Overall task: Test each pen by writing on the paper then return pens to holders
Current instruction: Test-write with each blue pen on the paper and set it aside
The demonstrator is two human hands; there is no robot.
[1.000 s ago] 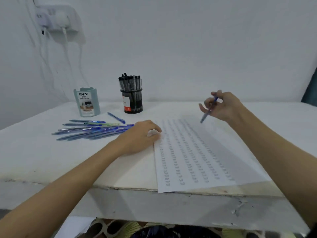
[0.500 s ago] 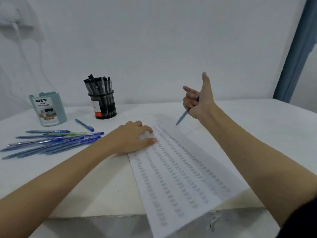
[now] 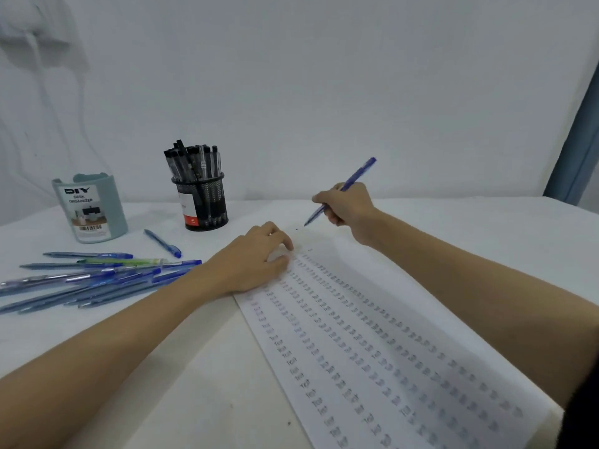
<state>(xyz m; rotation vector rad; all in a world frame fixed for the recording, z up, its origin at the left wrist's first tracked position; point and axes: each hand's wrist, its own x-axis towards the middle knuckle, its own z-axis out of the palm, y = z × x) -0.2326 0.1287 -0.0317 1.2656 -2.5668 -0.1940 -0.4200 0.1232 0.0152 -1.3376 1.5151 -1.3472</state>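
A white sheet of paper (image 3: 405, 322) covered in rows of small written words lies on the white table (image 3: 181, 377). My right hand (image 3: 348, 205) grips a blue pen (image 3: 353, 179) in a writing hold, its tip just above the paper's far end. My left hand (image 3: 256, 262) rests on the paper's far left edge with fingers slightly bent. A pile of several blue pens (image 3: 97, 280) and one green pen (image 3: 126, 261) lies to the left. A black mesh holder (image 3: 202, 202) is full of black pens. A teal "DIY desk organizer" holder (image 3: 89, 209) stands further left.
One blue pen (image 3: 162, 243) lies apart between the two holders. A white wall stands behind the table, with a cable hanging at the far left and a blue-grey frame (image 3: 580, 150) at the right. The paper's near end overhangs the table's front edge.
My right hand turned the pen from a fist hold with the thumb up into a writing grip and lowered its tip toward the paper. My left hand stayed on the paper.
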